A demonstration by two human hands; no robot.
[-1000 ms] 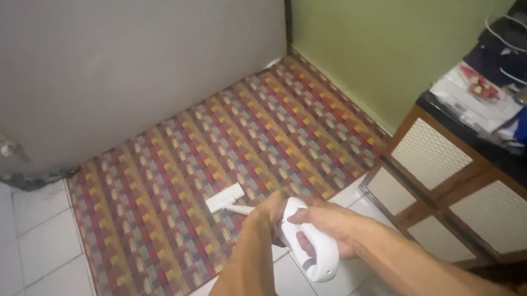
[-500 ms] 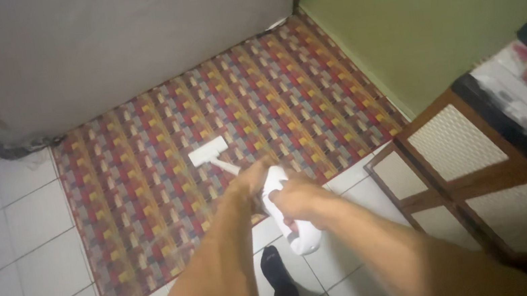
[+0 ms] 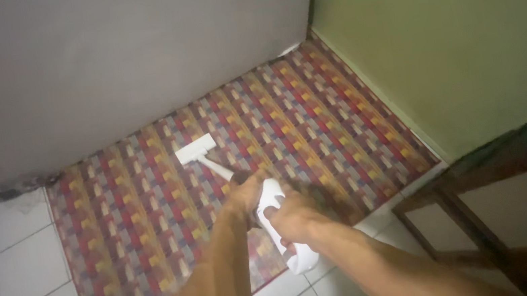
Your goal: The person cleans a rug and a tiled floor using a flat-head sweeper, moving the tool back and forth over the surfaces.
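Near the lower middle of the frame, the right hand (image 3: pixel 297 221) has its grip closed around the handle of a white handheld vacuum (image 3: pixel 282 230), fingers wrapped over the top of the body. The left hand (image 3: pixel 246 194) rests just beside it on the front of the vacuum's body, where its neck starts, though blur hides whether that grip is closed or loose. From there a thin white tube runs up and left to a flat white nozzle (image 3: pixel 195 150) lying on the patterned rug (image 3: pixel 149 210) in the middle of the frame. The rug lies on white floor tiles (image 3: pixel 3 284), against a grey wall (image 3: pixel 116 59) above and a green wall (image 3: pixel 451 28) at the right. A wooden cabinet (image 3: pixel 502 205) stands at the lower right.
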